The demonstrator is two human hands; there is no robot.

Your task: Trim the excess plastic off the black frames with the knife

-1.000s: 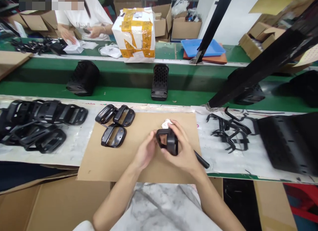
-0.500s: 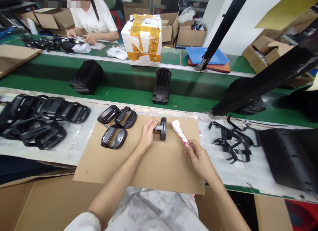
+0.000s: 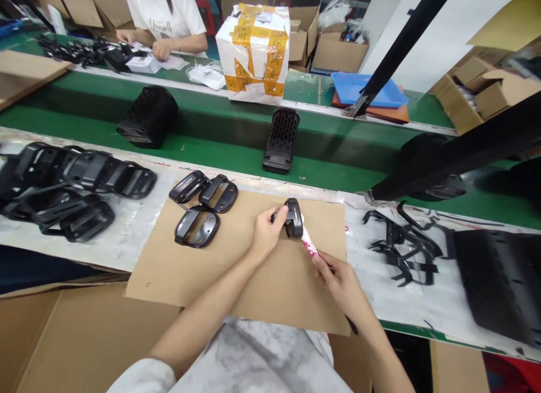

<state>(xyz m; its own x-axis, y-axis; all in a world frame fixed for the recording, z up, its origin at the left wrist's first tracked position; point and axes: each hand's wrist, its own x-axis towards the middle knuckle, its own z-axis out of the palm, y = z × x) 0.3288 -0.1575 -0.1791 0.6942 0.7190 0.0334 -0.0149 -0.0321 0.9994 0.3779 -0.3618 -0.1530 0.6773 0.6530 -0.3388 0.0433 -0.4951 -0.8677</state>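
Note:
My left hand (image 3: 268, 231) grips a black plastic bracket (image 3: 293, 217) by its narrow part, with the rounded frame end facing right. Between the fingers of my right hand (image 3: 340, 275) is a slim stick with a white padded head and red marks on its handle (image 3: 310, 244). The stick's head lies against or behind the bracket's right side and is mostly hidden. Both hands are over a brown cardboard sheet (image 3: 245, 269). On its upper left part rest three black looped brackets (image 3: 198, 227).
More black brackets (image 3: 88, 170) are heaped on the left. Thin black clips (image 3: 406, 246) and a dark panel (image 3: 499, 280) lie right. Two black perforated housings (image 3: 281, 141) stand on the green belt (image 3: 220, 151). A dark post (image 3: 399, 44) slants at the right. Across, a person (image 3: 169, 24) works.
My left hand has moved right and turned the bracket. The stick's white head, clear of the bracket before, is now against or behind it. The whole view has shifted slightly.

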